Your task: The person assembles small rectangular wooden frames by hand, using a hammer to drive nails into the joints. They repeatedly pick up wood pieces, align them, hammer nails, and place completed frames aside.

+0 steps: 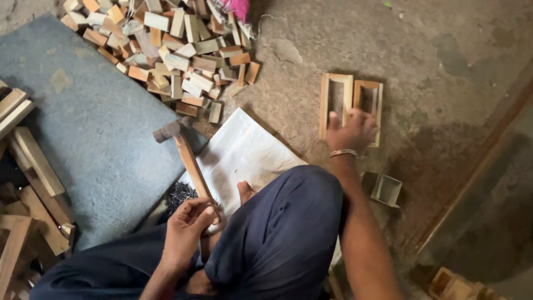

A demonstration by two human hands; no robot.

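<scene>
We note right hand (351,132) spread flat on wooden frames (350,105), right of centre; left hand (189,225) clamped on hammer (186,153) handle

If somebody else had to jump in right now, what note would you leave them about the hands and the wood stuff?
Left hand: closed around the handle end of the hammer, whose head rests on the blue mat.
Right hand: stretched out, resting on two small wooden frames lying side by side on the floor.
Nearby: heap of wood blocks ahead, dark nails beside the white sheet.
Done: two frames look assembled.
Left: many loose blocks remain.
</scene>
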